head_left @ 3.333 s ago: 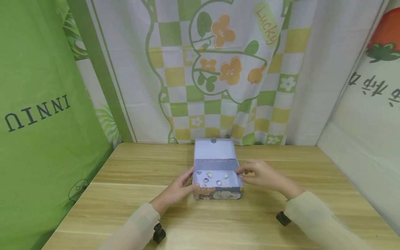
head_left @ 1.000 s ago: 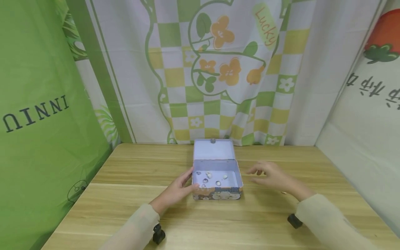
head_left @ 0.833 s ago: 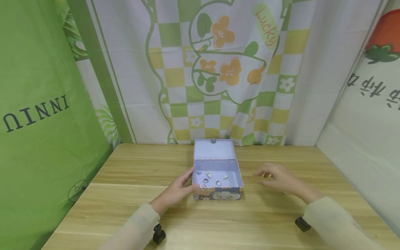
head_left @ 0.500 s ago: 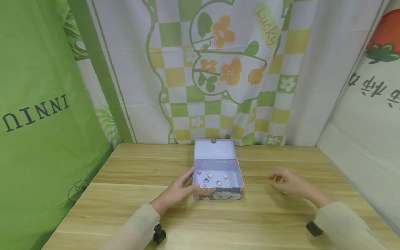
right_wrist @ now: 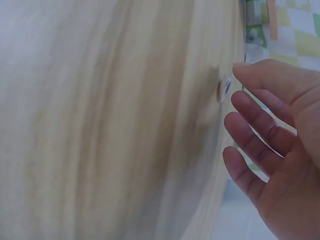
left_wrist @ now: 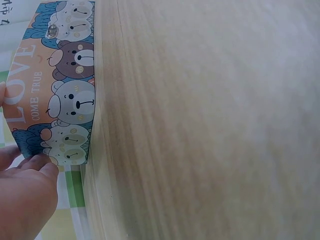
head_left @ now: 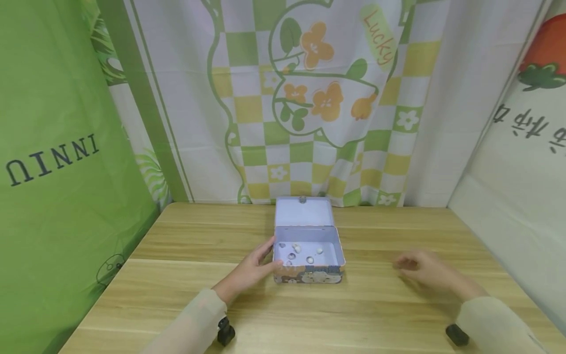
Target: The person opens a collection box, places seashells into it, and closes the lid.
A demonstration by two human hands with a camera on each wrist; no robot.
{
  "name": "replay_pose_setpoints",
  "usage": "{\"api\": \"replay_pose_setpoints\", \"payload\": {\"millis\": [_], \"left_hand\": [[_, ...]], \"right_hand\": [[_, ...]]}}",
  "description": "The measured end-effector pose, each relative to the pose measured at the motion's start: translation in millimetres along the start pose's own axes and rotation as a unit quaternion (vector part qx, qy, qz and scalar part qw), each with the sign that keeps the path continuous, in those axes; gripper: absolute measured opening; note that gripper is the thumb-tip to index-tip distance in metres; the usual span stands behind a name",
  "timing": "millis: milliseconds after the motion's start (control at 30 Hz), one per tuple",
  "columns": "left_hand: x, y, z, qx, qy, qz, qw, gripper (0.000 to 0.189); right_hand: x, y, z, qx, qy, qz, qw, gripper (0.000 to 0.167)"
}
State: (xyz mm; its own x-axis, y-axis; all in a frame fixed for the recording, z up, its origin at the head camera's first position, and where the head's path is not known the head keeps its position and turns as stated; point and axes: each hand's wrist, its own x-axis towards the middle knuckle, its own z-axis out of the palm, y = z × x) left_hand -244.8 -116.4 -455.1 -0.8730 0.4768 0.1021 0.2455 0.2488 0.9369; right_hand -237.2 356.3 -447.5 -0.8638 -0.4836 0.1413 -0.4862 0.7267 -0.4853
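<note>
An open-lidded tin box (head_left: 304, 212) with a pale inside stands on the table in the head view. Its front, printed with bears, shows in the left wrist view. Several small seashells (head_left: 310, 259) lie on its floor. My left hand (head_left: 248, 269) holds the box's left side, thumb at the front rim and fingers along the wall. Well right of the box, my right hand (head_left: 430, 270) is low over the table with loosely bent fingers. In the right wrist view a small whitish and purple piece (right_wrist: 226, 89), like a shell, lies just beyond the fingertips; the hand hides it from the head view.
The wooden table (head_left: 345, 314) has its back edge against a checked curtain (head_left: 287, 162). A green cloth (head_left: 66, 221) hangs at the left, a white one (head_left: 508, 206) at the right. Black wrist cameras (head_left: 225, 331) sit under both sleeves.
My right hand has moved from the box's right rim, where it was near a shell, away rightward and toward the front. The left hand and box have stayed put.
</note>
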Motion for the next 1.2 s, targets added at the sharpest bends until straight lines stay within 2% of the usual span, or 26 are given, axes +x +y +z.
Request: {"api": "replay_pose_setpoints", "payload": {"millis": [133, 433, 767, 1100, 1200], "left_hand": [[0.4, -0.4, 0.2, 0.001, 0.001, -0.003, 1.0000, 0.076], [0.1, -2.0, 0.5, 0.003, 0.003, -0.007, 1.0000, 0.076], [-0.4, -1.0, 0.9, 0.007, 0.003, -0.010, 0.9999, 0.076], [-1.0, 0.0, 1.0, 0.008, 0.005, -0.021, 0.9997, 0.075], [-0.4, -1.1, 0.8, 0.009, 0.005, -0.021, 0.9997, 0.076]], "right_hand": [[-5.6, 2, 0, 0.016, -0.016, 0.025, 0.9994, 0.024], [-10.1, 6, 0, 0.046, -0.034, 0.046, 0.9973, 0.029], [-8.0, 9, 1, 0.030, -0.027, 0.051, 0.9979, 0.028], [0.3, -8, -5, 0.013, -0.020, 0.064, 0.9976, 0.028], [6.0, -15, -7, 0.010, -0.020, 0.051, 0.9984, 0.028]]}}
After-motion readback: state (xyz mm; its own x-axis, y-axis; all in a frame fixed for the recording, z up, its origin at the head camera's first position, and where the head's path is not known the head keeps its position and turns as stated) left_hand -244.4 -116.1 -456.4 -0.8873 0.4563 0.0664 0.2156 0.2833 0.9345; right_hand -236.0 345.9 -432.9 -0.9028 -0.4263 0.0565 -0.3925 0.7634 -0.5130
